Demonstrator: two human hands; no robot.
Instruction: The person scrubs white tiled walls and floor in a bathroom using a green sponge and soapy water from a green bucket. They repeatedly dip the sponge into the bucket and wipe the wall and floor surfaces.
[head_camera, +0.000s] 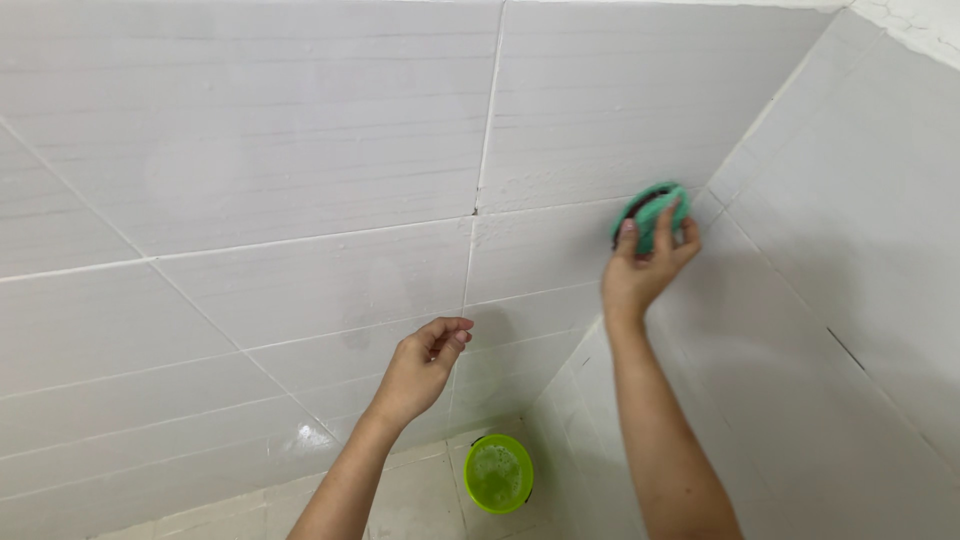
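Pressing green scrubber (652, 212) flat against white tile wall (300, 180), upper right of frame, just beside corner joint. My right hand (645, 262) sits directly below it, fingers spread up over its back, thumb on left edge, grip closed round it. Right arm rises near-vertical from bottom edge. My left hand (425, 365), centre frame, well apart, loosely curled, empty, clear of tiles. Green bucket (498, 474) on floor, bottom centre.

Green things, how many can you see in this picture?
2: a green scrubber pressed to the tiled wall in the right hand, and a green bucket down on the floor.
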